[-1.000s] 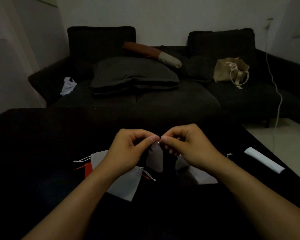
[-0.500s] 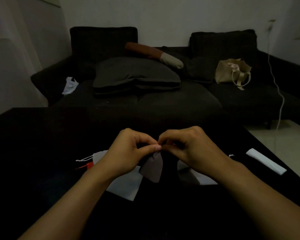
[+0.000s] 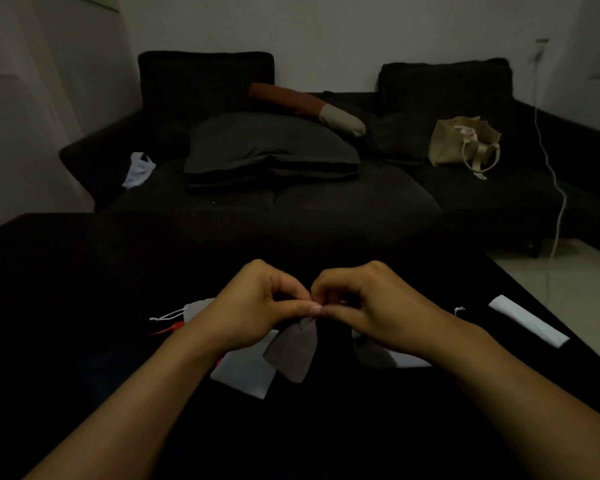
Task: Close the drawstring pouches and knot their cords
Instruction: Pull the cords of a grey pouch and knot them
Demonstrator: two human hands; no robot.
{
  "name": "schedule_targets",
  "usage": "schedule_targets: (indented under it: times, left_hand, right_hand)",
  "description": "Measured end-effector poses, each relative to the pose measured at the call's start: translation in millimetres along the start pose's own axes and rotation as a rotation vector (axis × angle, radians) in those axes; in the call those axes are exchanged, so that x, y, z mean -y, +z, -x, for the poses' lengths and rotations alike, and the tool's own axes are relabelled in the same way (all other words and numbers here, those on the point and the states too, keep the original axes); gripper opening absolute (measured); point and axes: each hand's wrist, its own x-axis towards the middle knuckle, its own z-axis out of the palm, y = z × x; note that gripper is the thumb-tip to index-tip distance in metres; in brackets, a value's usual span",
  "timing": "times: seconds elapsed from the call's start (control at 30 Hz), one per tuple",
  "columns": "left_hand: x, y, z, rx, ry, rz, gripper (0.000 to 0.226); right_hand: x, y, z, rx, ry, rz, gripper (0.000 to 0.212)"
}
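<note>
Since a moment ago the grey pouch (image 3: 293,351) has sagged lower and tilted, dangling just above the dark counter (image 3: 84,306) from the left hand (image 3: 253,306) and right hand (image 3: 371,306), whose thumbs and forefingers pinch its gathered neck. It looks light, limp cloth with thin, slippery cord, best gripped right at the neck. White pouches (image 3: 246,374) and a red one (image 3: 174,328) lie underneath, their loose cords liable to tangle.

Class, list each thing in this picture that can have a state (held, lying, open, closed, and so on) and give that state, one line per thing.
Grey pouch: hanging from both hands, neck pinched.
Left hand: pinching the pouch's top.
Right hand: pinching the pouch's top.
White pouch: lying flat on the table.
Red cord: lying loose on the table.
Beige bag: upright on the sofa, mouth open.
</note>
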Motion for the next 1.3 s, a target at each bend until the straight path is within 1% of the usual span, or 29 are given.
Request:
schedule_targets:
  times: [0.07,0.17,0.23,0.3,0.4,0.5,0.6,0.63,0.7,0.73,0.83,0.87,0.93,0.97,1.0,1.03,1.1,1.17,1.2,1.3]
  left_hand:
    - [-1.3,1.1,1.4,0.014,-0.006,0.024,0.009]
    - [-5.1,-1.9,1.3,0.012,-0.019,0.214,0.014]
    - [-8.7,-2.5,0.3,-0.004,-0.074,0.36,0.015]
    - [-10.4,-0.9,-0.7,-0.057,-0.124,0.482,0.016]
    - [-11.8,4.1,-0.3,-0.09,-0.176,0.598,0.017]
    - [-13.2,7.2,0.1,-0.114,-0.238,0.662,0.025]
    - [-14.3,5.4,-0.7,-0.174,-0.248,0.681,0.034]
    - [-14.3,4.1,-1.3,-0.211,-0.232,0.659,0.033]
    - [-13.4,3.6,-1.5,-0.291,-0.179,0.558,0.029]
    - [-13.1,4.5,-1.4,-0.326,-0.148,0.494,0.026]
    - [-10.5,9.9,-0.8,-0.375,-0.043,0.264,0.024]
    - [-9.7,11.5,-0.9,-0.357,-0.012,0.193,0.024]
    - [-7.5,14.1,-0.1,-0.255,0.041,0.104,0.026]
    - [-7.5,14.0,1.0,-0.202,0.062,0.092,0.028]
    - [-8.1,13.4,1.7,-0.163,0.072,0.094,0.029]
    - [-8.9,11.7,2.3,-0.134,0.071,0.106,0.03]
    - [-11.9,7.2,3.0,-0.092,0.049,0.162,0.034]
    - [-14.8,3.7,4.6,-0.061,0.03,0.239,0.036]
    - [-15.8,3.0,5.1,-0.053,0.026,0.27,0.036]
    - [-17.7,5.8,5.3,-0.07,0.032,0.352,0.034]
  right_hand:
    - [0.2,-1.4,0.6,0.025,0.042,-0.026,0.007]
    - [2.1,-7.6,2.3,-0.019,0.116,-0.263,0.003]
    - [3.9,-10.8,2.8,-0.041,0.145,-0.399,0.007]
    - [5.1,-10.6,2.0,-0.046,0.165,-0.52,0.013]
    - [4.2,-8.0,1.6,-0.051,0.192,-0.65,0.013]
    - [1.6,-6.2,0.8,-0.073,0.214,-0.711,0.01]
    - [-4.4,-6.2,-0.4,-0.14,0.278,-0.714,0.019]
    - [-6.9,-7.5,0.0,-0.153,0.283,-0.654,0.019]
    - [-10.6,-10.2,1.8,-0.167,0.226,-0.382,0.012]
    - [-10.4,-10.8,2.8,-0.177,0.179,-0.25,0.008]
    - [-0.1,-7.6,2.4,-0.206,-0.012,-0.006,0.007]
    - [4.2,-5.3,0.5,-0.212,-0.082,0.096,0.009]
    - [7.1,-1.5,-2.0,-0.218,-0.173,0.282,0.012]
    - [6.8,-1.3,-3.2,-0.228,-0.19,0.309,0.012]
    - [5.5,-1.9,-2.8,-0.247,-0.19,0.282,0.01]
    - [5.0,-2.0,-2.0,-0.273,-0.167,0.195,0.009]
    - [5.2,-4.3,-0.5,-0.313,-0.021,-0.082,0.009]
    - [5.8,-7.8,-0.5,-0.273,0.164,-0.365,0.011]
    - [5.7,-8.5,-0.5,-0.251,0.221,-0.463,0.011]
    - [6.9,-9.0,0.2,-0.261,0.306,-0.658,0.01]
